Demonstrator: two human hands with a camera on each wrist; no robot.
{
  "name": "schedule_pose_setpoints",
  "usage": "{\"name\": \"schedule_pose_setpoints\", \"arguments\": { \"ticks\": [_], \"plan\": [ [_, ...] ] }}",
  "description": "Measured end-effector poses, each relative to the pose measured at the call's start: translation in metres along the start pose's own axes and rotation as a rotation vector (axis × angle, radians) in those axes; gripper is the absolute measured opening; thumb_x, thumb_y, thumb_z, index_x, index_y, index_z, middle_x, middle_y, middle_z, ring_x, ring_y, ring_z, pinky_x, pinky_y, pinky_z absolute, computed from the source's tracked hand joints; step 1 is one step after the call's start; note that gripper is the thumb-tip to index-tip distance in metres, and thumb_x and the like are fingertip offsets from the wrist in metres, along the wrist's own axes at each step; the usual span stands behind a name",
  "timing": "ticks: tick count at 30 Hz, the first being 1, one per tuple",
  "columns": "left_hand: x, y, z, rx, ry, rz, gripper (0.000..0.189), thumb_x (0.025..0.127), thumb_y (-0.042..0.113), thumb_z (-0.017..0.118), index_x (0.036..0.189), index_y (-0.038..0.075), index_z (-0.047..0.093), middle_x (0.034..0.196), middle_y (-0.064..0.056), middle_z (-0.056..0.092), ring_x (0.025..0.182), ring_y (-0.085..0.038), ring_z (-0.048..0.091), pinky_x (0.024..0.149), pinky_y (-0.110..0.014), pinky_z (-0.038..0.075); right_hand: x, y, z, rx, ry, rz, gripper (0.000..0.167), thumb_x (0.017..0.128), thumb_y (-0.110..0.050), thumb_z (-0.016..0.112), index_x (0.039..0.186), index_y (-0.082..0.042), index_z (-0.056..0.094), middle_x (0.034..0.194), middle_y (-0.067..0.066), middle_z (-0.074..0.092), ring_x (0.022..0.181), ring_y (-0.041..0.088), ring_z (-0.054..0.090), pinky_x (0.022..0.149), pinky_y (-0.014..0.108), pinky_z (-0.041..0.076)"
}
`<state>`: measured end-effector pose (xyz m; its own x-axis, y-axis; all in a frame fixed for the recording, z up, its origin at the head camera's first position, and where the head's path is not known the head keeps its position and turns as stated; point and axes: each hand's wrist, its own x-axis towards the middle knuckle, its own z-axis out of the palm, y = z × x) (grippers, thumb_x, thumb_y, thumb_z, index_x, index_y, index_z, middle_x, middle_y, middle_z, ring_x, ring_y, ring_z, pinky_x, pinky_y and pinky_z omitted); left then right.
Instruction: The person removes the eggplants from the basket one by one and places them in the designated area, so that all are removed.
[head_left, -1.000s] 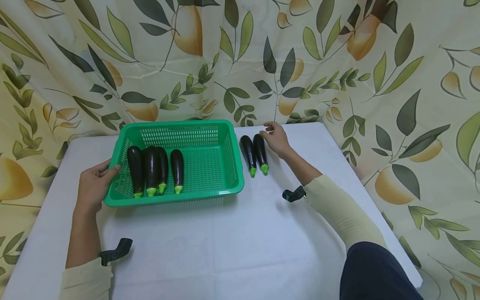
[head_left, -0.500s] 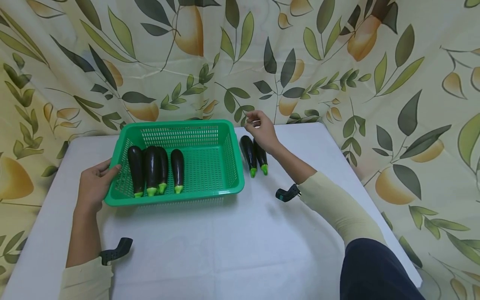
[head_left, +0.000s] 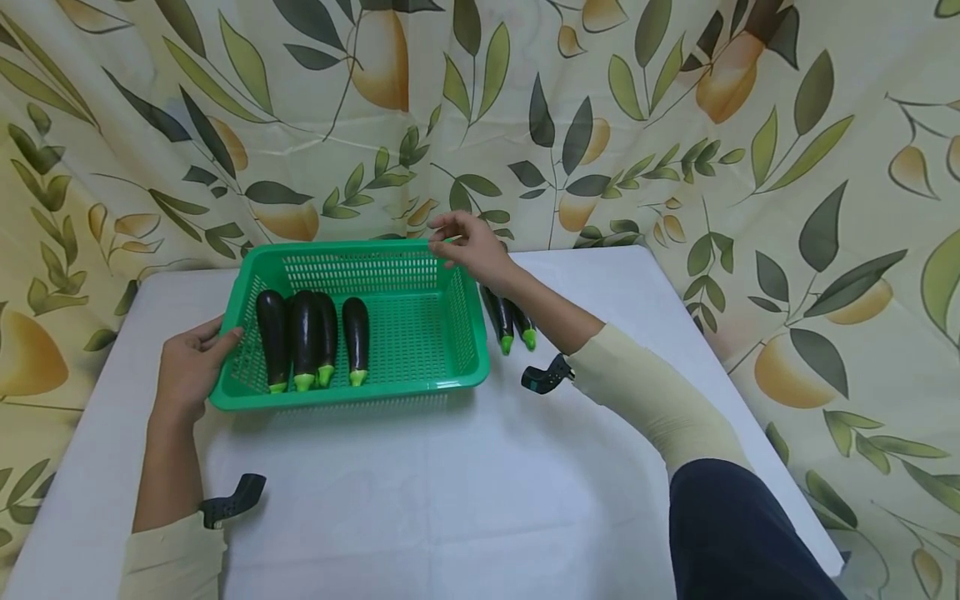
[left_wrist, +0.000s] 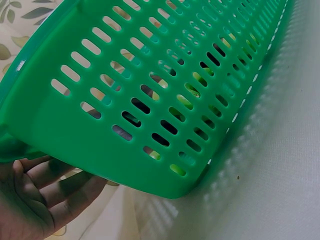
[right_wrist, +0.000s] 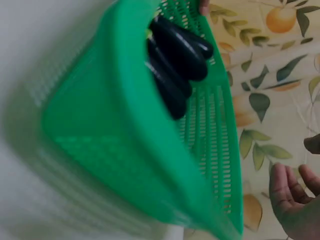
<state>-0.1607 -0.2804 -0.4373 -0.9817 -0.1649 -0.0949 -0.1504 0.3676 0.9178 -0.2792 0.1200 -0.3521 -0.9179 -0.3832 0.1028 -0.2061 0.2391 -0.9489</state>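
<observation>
The green perforated plastic basket (head_left: 408, 333) stands on the table with several dark purple eggplants (head_left: 303, 337) lying in its left half. My left hand (head_left: 187, 367) holds the basket's left end, thumb over the rim. In the left wrist view, the fingers of that left hand (left_wrist: 50, 200) are curled beneath the rim. Over the basket's back right corner is my right hand (head_left: 472, 250), fingers loosely bent and holding nothing. The right wrist view shows this right hand (right_wrist: 295, 200) beyond the basket's long side. Two more eggplants (head_left: 498, 317) lie right of the basket, partly hidden by the right forearm.
A white cloth (head_left: 420, 500) covers the table. Behind it and at the sides hangs a curtain (head_left: 630, 92) printed with leaves and fruit. A dark wrist camera (head_left: 234, 497) sits on the left wrist, another wrist camera (head_left: 546, 375) on the right.
My right hand has moved left from above the two loose eggplants to the basket's back right corner. The left hand, the basket and the eggplants have stayed in place.
</observation>
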Motion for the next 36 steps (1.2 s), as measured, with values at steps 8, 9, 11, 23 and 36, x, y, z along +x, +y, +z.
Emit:
{"name": "schedule_pose_setpoints", "arguments": {
  "ticks": [8, 9, 11, 23, 36],
  "plan": [
    [-0.001, -0.001, 0.002, 0.014, -0.006, -0.010, 0.063, 0.110, 0.038, 0.055, 0.155, -0.004, 0.045, 0.141, -0.032, 0.055, 0.079, 0.013, 0.062, 0.068, -0.015, 0.057, 0.019, -0.012, 0.019, -0.018, -0.174, 0.090, 0.040, 0.104, -0.008, 0.064, 0.142, 0.004, 0.056, 0.127, 0.018, 0.060, 0.115, 0.032, 0.063, 0.094, 0.042, 0.058],
    [-0.001, -0.001, 0.003, 0.016, -0.005, -0.010, 0.063, 0.110, 0.038, 0.055, 0.156, -0.004, 0.045, 0.141, -0.032, 0.055, 0.079, 0.013, 0.062, 0.069, -0.014, 0.057, 0.020, -0.013, 0.021, -0.022, -0.190, 0.104, 0.041, 0.105, -0.009, 0.064, 0.143, 0.004, 0.055, 0.128, 0.018, 0.059, 0.117, 0.032, 0.063, 0.094, 0.040, 0.058],
    [-0.001, -0.001, 0.003, 0.017, -0.002, -0.007, 0.063, 0.110, 0.038, 0.055, 0.155, -0.004, 0.045, 0.141, -0.032, 0.056, 0.079, 0.013, 0.061, 0.069, -0.014, 0.056, 0.024, -0.012, 0.025, -0.034, -0.217, 0.133, 0.044, 0.105, -0.011, 0.065, 0.144, 0.005, 0.054, 0.129, 0.017, 0.060, 0.120, 0.033, 0.062, 0.096, 0.038, 0.057],
    [0.001, 0.000, 0.002, 0.019, -0.007, -0.016, 0.063, 0.110, 0.039, 0.056, 0.156, -0.002, 0.044, 0.140, -0.032, 0.057, 0.075, 0.011, 0.064, 0.067, -0.017, 0.058, 0.041, -0.002, 0.048, -0.057, -0.318, 0.244, 0.053, 0.104, -0.015, 0.067, 0.149, 0.005, 0.050, 0.141, 0.019, 0.058, 0.130, 0.031, 0.056, 0.112, 0.053, 0.045],
    [0.001, -0.002, 0.001, -0.021, 0.010, 0.008, 0.062, 0.109, 0.035, 0.059, 0.154, -0.004, 0.046, 0.138, -0.027, 0.059, 0.078, 0.010, 0.067, 0.069, -0.019, 0.059, 0.056, 0.011, 0.063, -0.117, -0.400, 0.296, 0.055, 0.104, -0.015, 0.069, 0.150, 0.004, 0.049, 0.151, 0.020, 0.049, 0.136, 0.033, 0.052, 0.113, 0.051, 0.044]
  ]
}}
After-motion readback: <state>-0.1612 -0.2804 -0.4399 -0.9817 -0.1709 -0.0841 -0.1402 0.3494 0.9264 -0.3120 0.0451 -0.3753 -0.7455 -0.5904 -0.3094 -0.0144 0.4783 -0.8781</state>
